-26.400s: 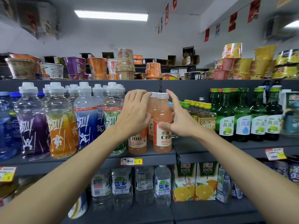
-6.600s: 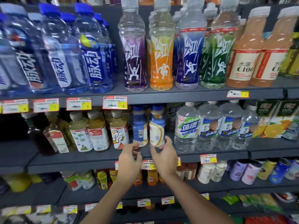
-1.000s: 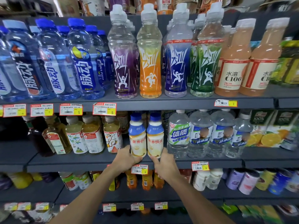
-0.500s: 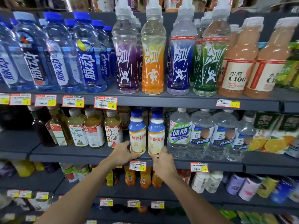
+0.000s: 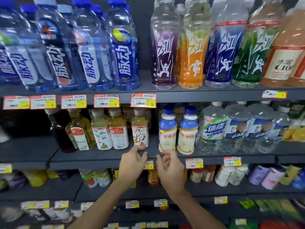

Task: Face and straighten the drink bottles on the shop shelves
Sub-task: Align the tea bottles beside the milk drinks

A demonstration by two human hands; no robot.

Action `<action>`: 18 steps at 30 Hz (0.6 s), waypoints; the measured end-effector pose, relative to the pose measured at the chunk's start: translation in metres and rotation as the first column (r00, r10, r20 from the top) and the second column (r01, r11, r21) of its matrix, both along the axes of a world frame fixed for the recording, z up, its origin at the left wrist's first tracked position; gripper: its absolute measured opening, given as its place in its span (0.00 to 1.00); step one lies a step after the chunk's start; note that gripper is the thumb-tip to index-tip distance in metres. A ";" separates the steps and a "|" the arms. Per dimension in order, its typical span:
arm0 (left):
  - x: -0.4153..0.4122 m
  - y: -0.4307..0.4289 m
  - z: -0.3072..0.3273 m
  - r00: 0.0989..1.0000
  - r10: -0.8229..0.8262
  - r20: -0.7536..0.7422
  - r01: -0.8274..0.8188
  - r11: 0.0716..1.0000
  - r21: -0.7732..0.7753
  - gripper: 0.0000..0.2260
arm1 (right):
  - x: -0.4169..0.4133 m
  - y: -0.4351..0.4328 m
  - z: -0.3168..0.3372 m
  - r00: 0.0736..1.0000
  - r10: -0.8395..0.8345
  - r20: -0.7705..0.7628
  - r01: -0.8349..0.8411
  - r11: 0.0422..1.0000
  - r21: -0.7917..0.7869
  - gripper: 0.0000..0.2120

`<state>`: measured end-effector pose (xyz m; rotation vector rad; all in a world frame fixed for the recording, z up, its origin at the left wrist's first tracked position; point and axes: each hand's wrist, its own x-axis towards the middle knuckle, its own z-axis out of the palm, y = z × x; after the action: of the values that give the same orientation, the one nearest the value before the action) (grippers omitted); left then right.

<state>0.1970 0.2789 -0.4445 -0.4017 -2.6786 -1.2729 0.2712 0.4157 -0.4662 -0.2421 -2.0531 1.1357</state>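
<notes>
Forearms enter from the bottom edge, reaching up to the shelving.

Left hand (image 5: 132, 162) and right hand (image 5: 170, 167) are level with each other, near but apart, in front of the lip of the middle shelf (image 5: 92, 158). A price tag (image 5: 149, 165) shows between them, partly covered.

Left fingers (image 5: 138, 148): loosely curled, narrow, holding nothing. The tips are at the foot of the patterned tea bottle (image 5: 140, 129); whether they touch it cannot be told, owing to motion blur.

Right fingers (image 5: 165, 157): the same loose curl, nothing held, just under the left milk bottle (image 5: 167, 131).

The left milk bottle and the right milk bottle (image 5: 187, 132) stand upright at the shelf front, blue caps on, labels outward, sides touching. To their right is a row of clear electrolyte bottles (image 5: 212, 128), and left of the patterned bottle are yellow tea bottles (image 5: 109, 129).

On the upper shelf (image 5: 198, 95) behind are blue water bottles (image 5: 123, 52), then purple (image 5: 164, 52), orange (image 5: 192, 52), navy (image 5: 219, 52) and green (image 5: 250, 52) sport bottles, all upright with labels forward.
</notes>
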 end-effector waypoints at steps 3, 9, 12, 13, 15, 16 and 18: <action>-0.005 -0.031 -0.004 0.998 0.066 -0.019 -0.065 0.997 0.046 0.07 | -0.026 -0.035 0.011 0.999 0.007 0.046 -0.009 0.999 0.034 0.17; -0.016 -0.072 -0.012 0.991 0.134 -0.017 -0.134 0.990 0.045 0.07 | -0.076 -0.071 0.024 0.838 -0.305 0.452 0.239 0.950 0.199 0.40; -0.021 -0.077 -0.011 0.985 0.165 0.041 -0.167 0.985 0.050 0.08 | -0.082 -0.082 0.024 0.754 -0.437 0.491 0.307 0.895 0.324 0.38; -0.022 -0.076 -0.011 0.982 0.177 0.069 -0.181 0.982 0.052 0.09 | -0.084 -0.083 0.023 0.745 -0.454 0.489 0.309 0.884 0.350 0.36; -0.021 -0.073 -0.009 0.972 0.200 0.121 -0.207 0.977 0.044 0.10 | -0.084 -0.082 0.023 0.735 -0.463 0.496 0.303 0.878 0.371 0.32; -0.020 -0.071 -0.007 0.967 0.214 0.140 -0.222 0.974 0.038 0.12 | -0.083 -0.081 0.024 0.734 -0.455 0.504 0.300 0.883 0.361 0.31; -0.019 -0.067 -0.004 0.954 0.256 0.158 -0.264 0.964 0.027 0.14 | -0.081 -0.080 0.026 0.743 -0.425 0.516 0.283 0.900 0.333 0.30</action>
<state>0.1783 0.2121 -0.4481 0.0591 -2.7030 -1.3316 0.1902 0.3360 -0.4405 -0.9250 -2.4933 0.6031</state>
